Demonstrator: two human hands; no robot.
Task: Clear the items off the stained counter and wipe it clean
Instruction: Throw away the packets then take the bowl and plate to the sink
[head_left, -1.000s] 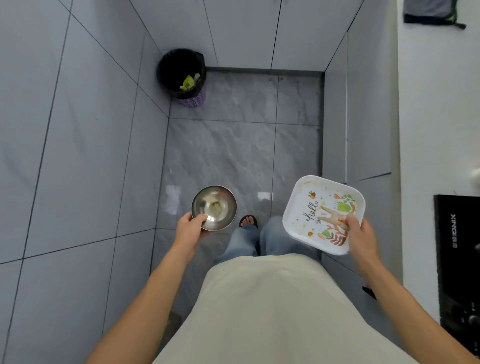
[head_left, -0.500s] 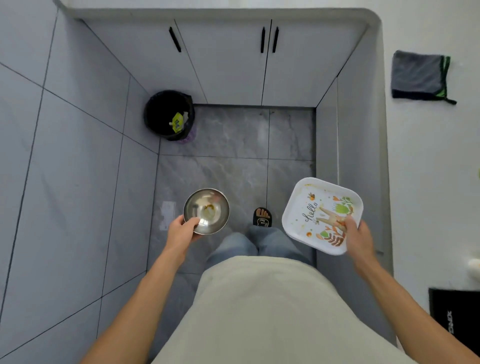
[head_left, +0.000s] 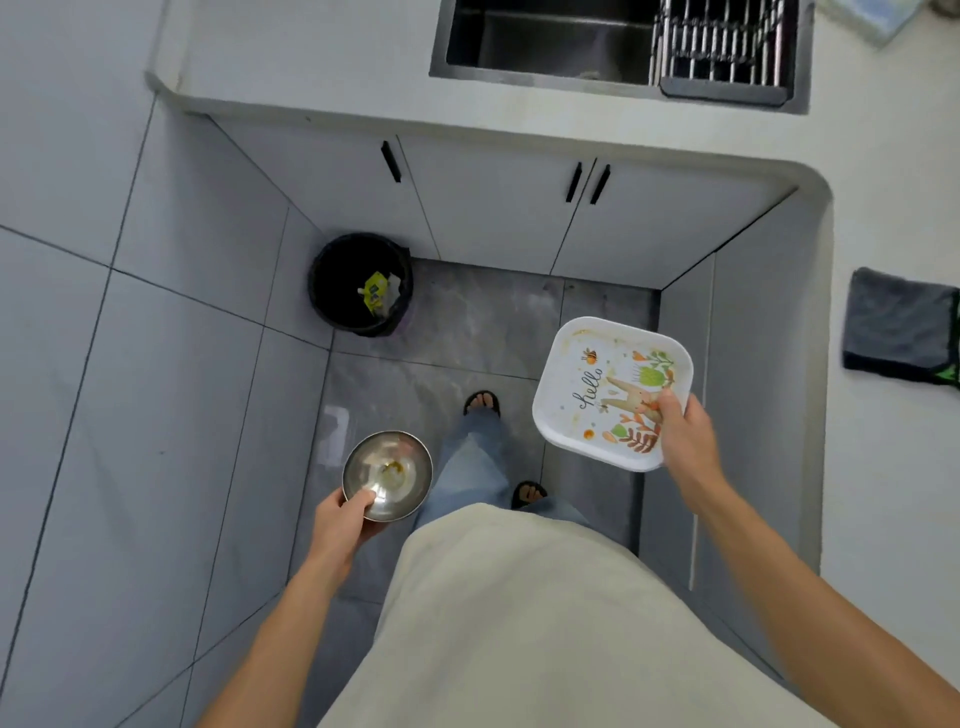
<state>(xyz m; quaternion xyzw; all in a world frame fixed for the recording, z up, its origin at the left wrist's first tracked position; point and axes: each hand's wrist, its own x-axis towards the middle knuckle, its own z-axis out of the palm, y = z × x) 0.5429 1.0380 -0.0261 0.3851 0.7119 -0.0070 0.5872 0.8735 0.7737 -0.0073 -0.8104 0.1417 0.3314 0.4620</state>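
left hand grips bowl rim; right hand pinches plate corner

The small round bowl is polished steel-like metal, shiny, its inside mirroring light around a yellowish smear. The square white plate looks like smooth plastic or melamine with a soft sheen, printed with "hello", leaves and a bee, and carries brownish streaks near its rim. The dark grey folded cloth is plush, matt fabric with a green edge. The white counter is smooth and matt. The sink is brushed dark metal, dully reflective; the rack over it has thin metal bars. The floor is grey marbled tile, slightly glossy. The round bin is lined with a black, faintly shiny plastic bag.
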